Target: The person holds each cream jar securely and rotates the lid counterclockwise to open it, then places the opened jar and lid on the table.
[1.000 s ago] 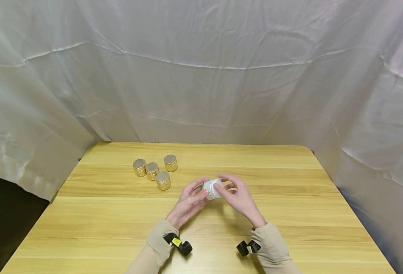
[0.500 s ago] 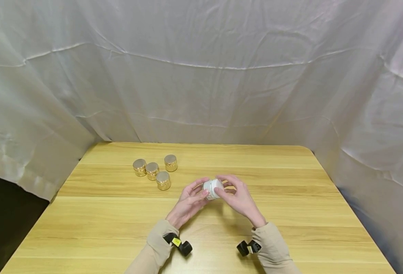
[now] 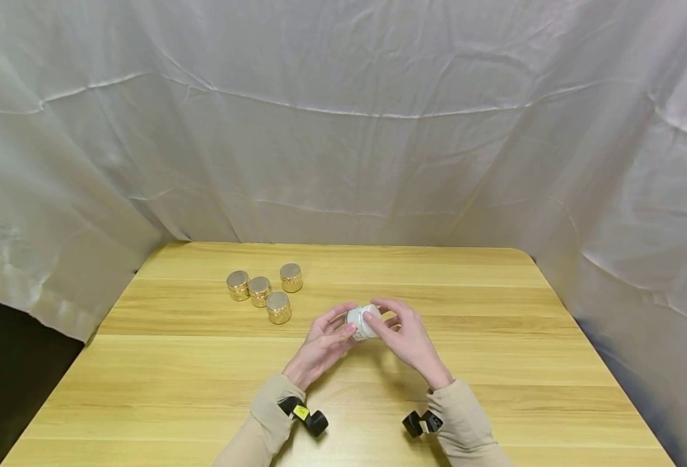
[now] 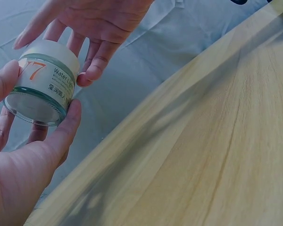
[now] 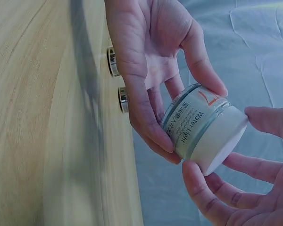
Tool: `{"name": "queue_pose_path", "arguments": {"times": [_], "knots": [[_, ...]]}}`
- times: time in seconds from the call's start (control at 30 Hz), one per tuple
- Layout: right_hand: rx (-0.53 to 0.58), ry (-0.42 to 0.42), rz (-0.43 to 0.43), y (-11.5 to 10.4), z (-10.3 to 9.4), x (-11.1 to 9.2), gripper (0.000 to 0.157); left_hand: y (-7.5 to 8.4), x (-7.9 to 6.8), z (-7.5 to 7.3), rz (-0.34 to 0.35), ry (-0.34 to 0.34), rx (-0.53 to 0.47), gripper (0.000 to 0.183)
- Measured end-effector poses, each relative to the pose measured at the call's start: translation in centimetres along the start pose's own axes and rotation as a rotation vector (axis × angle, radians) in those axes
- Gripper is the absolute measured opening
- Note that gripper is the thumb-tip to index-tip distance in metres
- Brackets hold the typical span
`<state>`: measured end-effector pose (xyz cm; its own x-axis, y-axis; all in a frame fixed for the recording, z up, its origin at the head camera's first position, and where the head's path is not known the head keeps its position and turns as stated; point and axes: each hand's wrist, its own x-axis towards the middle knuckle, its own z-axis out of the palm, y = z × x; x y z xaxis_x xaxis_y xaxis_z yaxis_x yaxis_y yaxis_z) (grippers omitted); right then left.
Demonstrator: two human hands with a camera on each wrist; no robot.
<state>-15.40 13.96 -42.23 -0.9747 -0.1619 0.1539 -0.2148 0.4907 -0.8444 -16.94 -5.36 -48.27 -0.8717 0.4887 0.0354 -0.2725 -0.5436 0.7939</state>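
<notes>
Left hand point(image 3: 322, 344) is part-curled round the jar's point(image 5: 200, 127) body; right hand point(image 3: 404, 337) has fingertips and thumb on its white lid point(image 5: 224, 143). Jar sits between both hands, tilted, base toward left palm, lid toward right, raised off the surface point(image 3: 495, 363). Four gold jars point(image 3: 278, 308) stand beyond left hand.
</notes>
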Motion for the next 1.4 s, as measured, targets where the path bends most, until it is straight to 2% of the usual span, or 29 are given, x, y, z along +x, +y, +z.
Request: {"name": "queue_pose_path", "arguments": {"times": [0.17, 0.37, 0.5, 0.67, 0.8, 1.2, 1.4], "knots": [[0.013, -0.007, -0.046, 0.1, -0.1, -0.1, 0.04, 0.0, 0.0, 0.0, -0.002, 0.002, 0.002, 0.044], [0.055, -0.059, -0.127, 0.5, -0.3, 0.0, 0.043, 0.1, 0.0, 0.0, 0.0, 0.002, 0.008, 0.043], [0.01, -0.081, -0.178, 0.7, -0.4, 0.1, 0.045, 0.1, 0.0, 0.0, -0.001, 0.005, 0.011, 0.043], [-0.073, -0.085, -0.164, 0.6, -0.3, 0.1, 0.045, 0.1, 0.0, 0.0, -0.005, -0.005, 0.012, 0.043], [-0.088, -0.091, -0.178, 0.5, -0.4, 0.0, 0.043, 0.0, 0.0, 0.0, -0.006, -0.007, 0.006, 0.042], [-0.015, -0.105, -0.291, 0.9, -0.9, 0.1, 0.045, 0.1, -0.1, 0.0, -0.013, 0.011, -0.015, 0.048], [0.103, -0.102, -0.282, 1.6, -1.3, 0.2, 0.045, 0.1, 0.0, 0.0, -0.01, 0.012, -0.047, 0.045]]}}
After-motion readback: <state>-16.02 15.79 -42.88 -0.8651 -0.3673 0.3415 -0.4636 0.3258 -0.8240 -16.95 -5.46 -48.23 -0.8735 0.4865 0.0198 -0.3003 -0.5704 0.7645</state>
